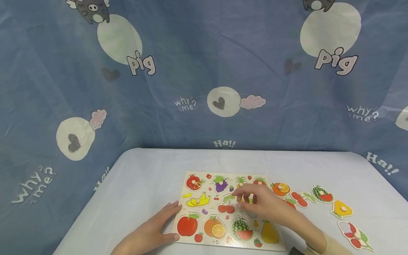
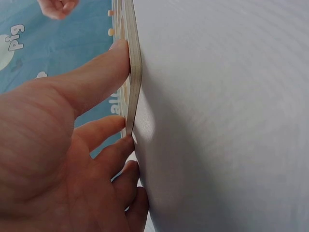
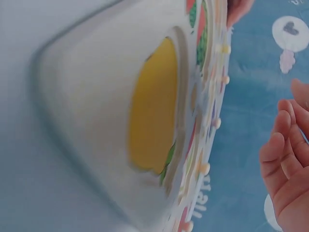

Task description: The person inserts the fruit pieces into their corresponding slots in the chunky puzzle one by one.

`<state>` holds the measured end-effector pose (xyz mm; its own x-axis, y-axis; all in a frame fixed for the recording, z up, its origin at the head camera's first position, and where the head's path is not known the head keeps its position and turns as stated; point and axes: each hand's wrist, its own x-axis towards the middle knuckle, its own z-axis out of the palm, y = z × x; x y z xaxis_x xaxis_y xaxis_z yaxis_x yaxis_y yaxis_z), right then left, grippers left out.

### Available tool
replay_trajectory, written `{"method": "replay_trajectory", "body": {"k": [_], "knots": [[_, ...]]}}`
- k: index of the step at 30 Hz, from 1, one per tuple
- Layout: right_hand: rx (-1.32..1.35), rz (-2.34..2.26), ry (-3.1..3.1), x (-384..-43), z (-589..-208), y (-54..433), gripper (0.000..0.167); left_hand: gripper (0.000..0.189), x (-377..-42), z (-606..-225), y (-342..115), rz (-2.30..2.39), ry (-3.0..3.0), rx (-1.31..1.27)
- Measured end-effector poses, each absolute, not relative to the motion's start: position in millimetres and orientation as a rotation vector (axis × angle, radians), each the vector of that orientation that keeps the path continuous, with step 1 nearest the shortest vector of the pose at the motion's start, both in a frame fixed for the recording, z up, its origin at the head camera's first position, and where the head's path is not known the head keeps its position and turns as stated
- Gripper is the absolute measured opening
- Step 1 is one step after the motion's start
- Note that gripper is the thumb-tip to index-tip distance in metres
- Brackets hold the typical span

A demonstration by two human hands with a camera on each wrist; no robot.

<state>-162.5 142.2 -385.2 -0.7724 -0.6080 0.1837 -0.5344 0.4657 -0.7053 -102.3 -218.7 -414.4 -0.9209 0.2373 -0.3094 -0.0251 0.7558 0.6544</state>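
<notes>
The flat, cream wooden board of fruit pictures [image 1: 228, 226] lies on the white surface [image 1: 153, 163], directly before the person. Its lower row reads red apple [image 1: 187, 225], cut orange [image 1: 215, 227], striped watermelon [image 1: 240, 232] and yellow pear [image 1: 270, 232]; red cherries [image 1: 226, 208] and yellow bananas [image 1: 198, 200] sit above.

The left hand [image 1: 153, 226] is spread, thumb and fingertips against the board's left edge. Only the left wrist view gives that contact up close and reveals the edge's pale thickness.

The right hand [image 1: 262, 202] hovers above the board, fingers loosely bent, with a narrow gap between thumb and forefinger. The right wrist view shows it apart from the board, with no piece visible in its fingers; it also shows pale round knobs [image 3: 217, 123] standing out from the board in profile.

Only the head view takes in the loose pieces to the right: a cut-orange piece [image 1: 280, 189], a cherry piece [image 1: 299, 199], a green-and-red watermelon piece [image 1: 322, 194], a yellow pear-shaped piece [image 1: 341, 209] and a red-and-white piece with a green leaf [image 1: 355, 235]. A beige sleeve [image 1: 328, 246] covers the right forearm. Behind hangs a blue printed cloth [image 1: 191, 71].
</notes>
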Motion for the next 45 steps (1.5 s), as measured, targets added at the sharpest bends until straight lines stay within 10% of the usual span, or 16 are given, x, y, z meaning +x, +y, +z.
{"method": "replay_trajectory", "body": {"k": [45], "knots": [[-0.556, -1.232, 2.875, -136.2, -392.8, 219.1, 0.024, 0.089, -103.7, -415.8, -217.6, 0.947, 2.587, 0.121]]}}
